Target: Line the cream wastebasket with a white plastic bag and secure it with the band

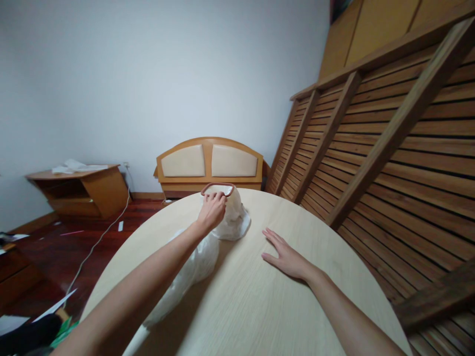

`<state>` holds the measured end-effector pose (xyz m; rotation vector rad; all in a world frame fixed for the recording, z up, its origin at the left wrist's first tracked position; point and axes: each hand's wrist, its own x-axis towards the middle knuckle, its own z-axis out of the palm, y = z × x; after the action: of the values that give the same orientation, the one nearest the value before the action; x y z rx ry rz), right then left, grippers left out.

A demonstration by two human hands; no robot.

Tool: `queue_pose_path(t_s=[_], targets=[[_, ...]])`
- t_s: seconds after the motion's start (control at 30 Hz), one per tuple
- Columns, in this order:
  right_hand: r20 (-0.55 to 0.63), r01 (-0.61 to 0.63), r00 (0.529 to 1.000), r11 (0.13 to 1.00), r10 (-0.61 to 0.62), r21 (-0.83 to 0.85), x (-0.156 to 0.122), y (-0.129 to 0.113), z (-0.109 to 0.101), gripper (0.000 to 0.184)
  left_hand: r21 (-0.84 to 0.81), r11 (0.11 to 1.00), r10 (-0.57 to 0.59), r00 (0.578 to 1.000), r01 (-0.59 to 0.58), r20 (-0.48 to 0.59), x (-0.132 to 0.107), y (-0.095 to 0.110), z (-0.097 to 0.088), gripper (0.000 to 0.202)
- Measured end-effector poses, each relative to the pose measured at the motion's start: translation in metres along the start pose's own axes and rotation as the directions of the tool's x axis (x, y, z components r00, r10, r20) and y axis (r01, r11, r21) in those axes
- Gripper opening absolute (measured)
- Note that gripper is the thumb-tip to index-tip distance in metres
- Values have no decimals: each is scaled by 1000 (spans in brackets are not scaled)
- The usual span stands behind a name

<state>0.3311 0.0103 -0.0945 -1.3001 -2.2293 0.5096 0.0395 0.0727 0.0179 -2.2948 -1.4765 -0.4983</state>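
Observation:
A small bin with a brown rim [218, 186] stands at the far side of a round pale wooden table [252, 301], wrapped in a white plastic bag [235, 220]. My left hand [211, 210] reaches across and pinches the bag at the near rim, fingers closed. More white plastic [185, 277] trails along the table under my left forearm. My right hand [284, 254] lies flat on the tabletop to the right of the bin, fingers stretched out, holding nothing.
A slatted wooden bed frame [389, 148] leans against the wall on the right. A padded headboard [210, 165] stands behind the table. A low wooden cabinet [83, 190] with papers sits at the left; a white cable [100, 240] runs over the dark floor.

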Motion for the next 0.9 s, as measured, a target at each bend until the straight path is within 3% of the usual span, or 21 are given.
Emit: queue_pose_path(t_s=[0.23,0.37,0.5,0.6,0.63,0.7,0.8,0.83,0.9], targets=[[24,-31,999,999,32,-14,-1,-6,-4,76,35,986,-163,985,162,50,3,-70,2,30],[18,-32,999,999,32,-6,0,-4,-3,76,33,978,-207,975,205,80,1,-96,-3,29],[20,-29,999,999,30,-16,0,0,-2,75,2,984,-179,981,180,79,-8,-88,-11,35],[30,-34,999,999,35,-23,0,0,-2,75,-77,997,-19,991,29,135,-33,-63,-22,41],[34,-37,999,999,38,-29,1,0,-3,76,-131,990,79,979,-55,189,-46,-54,-26,43],[43,-42,998,998,44,-42,1,-1,-2,75,-272,941,290,897,-203,334,-76,-41,-34,62],[49,-50,997,997,53,-59,1,-2,-1,74,-239,963,229,838,-122,495,-121,-35,-37,95],[52,-54,997,996,57,-64,1,-1,0,74,-216,973,187,839,-86,511,-133,-38,-34,95],[58,-59,996,995,64,-74,1,-1,1,74,-196,980,129,862,-35,489,-151,-49,-25,76]])
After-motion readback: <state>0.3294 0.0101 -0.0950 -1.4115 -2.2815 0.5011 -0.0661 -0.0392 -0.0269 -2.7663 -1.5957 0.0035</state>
